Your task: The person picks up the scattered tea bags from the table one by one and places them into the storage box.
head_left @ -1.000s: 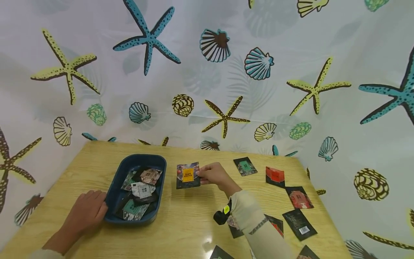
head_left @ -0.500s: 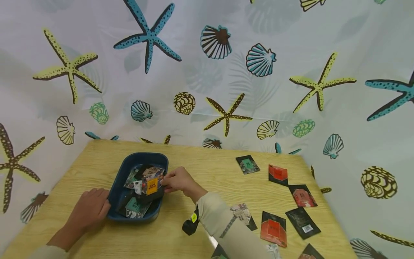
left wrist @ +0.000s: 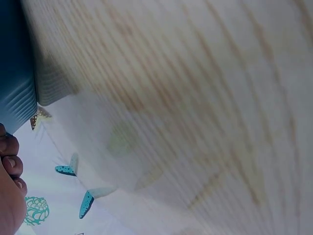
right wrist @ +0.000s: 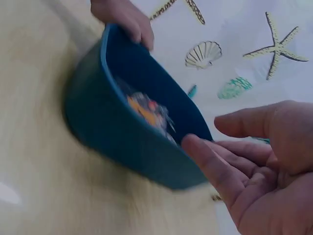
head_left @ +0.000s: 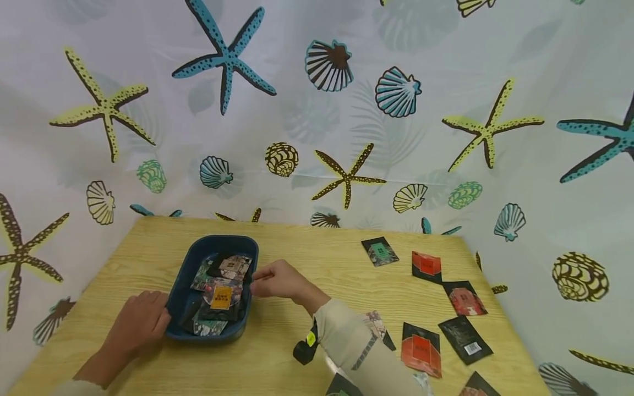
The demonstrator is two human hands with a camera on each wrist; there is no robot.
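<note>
In the head view my left hand point(head_left: 140, 317) holds the near left rim of a dark blue plastic bin point(head_left: 179, 279). Its curled fingers point(left wrist: 12, 159) show beside the bin's outer wall in the left wrist view. A foil sachet with an orange label point(head_left: 221, 297) lies on top of several other dark sachets inside. Just over the bin's right rim is my right hand point(head_left: 283, 285), with nothing in it. Its thumb and forefinger stand apart in the right wrist view, near the rim.
Several sachets lie spread on the wooden table's right side, among them a green-labelled one point(head_left: 380, 251), red ones point(head_left: 421, 350) and one barcode side up point(head_left: 465, 339). My right sleeve point(head_left: 364, 344) covers part of them. A shell-print curtain point(head_left: 297, 121) hangs behind.
My right hand carried the orange-labelled sachet left into the bin and let it go, then drew back slightly to the right rim. The left hand stayed on the bin.
</note>
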